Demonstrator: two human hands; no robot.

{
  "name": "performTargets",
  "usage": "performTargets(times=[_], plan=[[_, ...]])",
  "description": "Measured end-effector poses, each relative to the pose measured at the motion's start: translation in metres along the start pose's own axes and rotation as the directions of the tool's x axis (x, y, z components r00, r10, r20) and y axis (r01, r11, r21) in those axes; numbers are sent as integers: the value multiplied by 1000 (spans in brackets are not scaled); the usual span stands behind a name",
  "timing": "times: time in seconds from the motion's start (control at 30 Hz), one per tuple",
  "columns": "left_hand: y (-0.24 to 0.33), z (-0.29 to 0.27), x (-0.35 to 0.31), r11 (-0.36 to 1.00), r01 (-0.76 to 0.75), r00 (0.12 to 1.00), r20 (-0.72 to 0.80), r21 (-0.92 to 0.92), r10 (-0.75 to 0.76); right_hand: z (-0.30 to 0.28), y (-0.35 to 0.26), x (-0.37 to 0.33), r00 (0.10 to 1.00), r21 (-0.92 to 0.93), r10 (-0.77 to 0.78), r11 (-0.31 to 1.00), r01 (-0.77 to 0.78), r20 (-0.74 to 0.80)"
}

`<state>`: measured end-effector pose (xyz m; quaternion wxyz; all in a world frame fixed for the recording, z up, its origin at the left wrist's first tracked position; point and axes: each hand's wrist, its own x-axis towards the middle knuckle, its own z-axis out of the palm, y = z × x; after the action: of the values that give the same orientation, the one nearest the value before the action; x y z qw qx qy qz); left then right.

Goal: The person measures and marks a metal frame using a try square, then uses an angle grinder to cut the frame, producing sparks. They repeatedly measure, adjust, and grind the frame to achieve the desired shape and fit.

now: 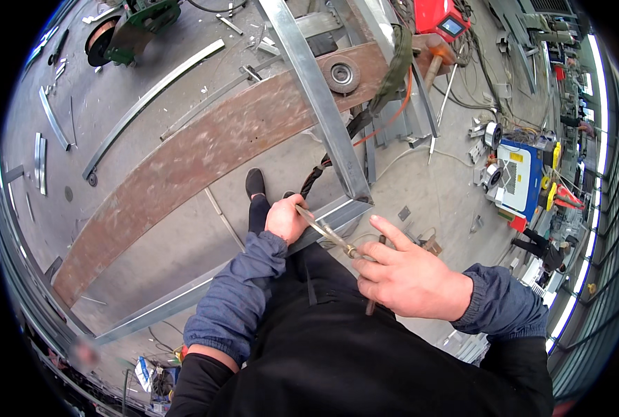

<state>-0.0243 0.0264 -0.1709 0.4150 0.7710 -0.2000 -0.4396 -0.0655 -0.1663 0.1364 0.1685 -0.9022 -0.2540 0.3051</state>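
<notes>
My left hand is closed around one end of what looks like a welding torch, a slim pale metal neck with a brass-coloured tip. A twisted black cable runs up and away from beside that hand. The tip points right, meeting the bent fingers of my right hand. A thin dark brown rod passes behind those fingers and shows above and below them; its kind cannot be made out. My right index finger is stretched out. Both hands are above a galvanized steel frame.
A long rusty steel beam crosses ahead, carrying a grinding disc and a hammer. An upright steel tube rises before me. Metal offcuts, a red machine, cables, wire spools and a blue-white case lie around.
</notes>
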Motion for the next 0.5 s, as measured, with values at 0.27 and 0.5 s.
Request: performTargets(times=[0.27,0.5], plan=[[-7,-38,-15,998,-2,997,76,55,-2,39,-30,18,977,165,12,986,24,-215],[-43,-71,-41,997,63,990,127,-33,-58,56,-63,58,929,260,0,960,103,-369]])
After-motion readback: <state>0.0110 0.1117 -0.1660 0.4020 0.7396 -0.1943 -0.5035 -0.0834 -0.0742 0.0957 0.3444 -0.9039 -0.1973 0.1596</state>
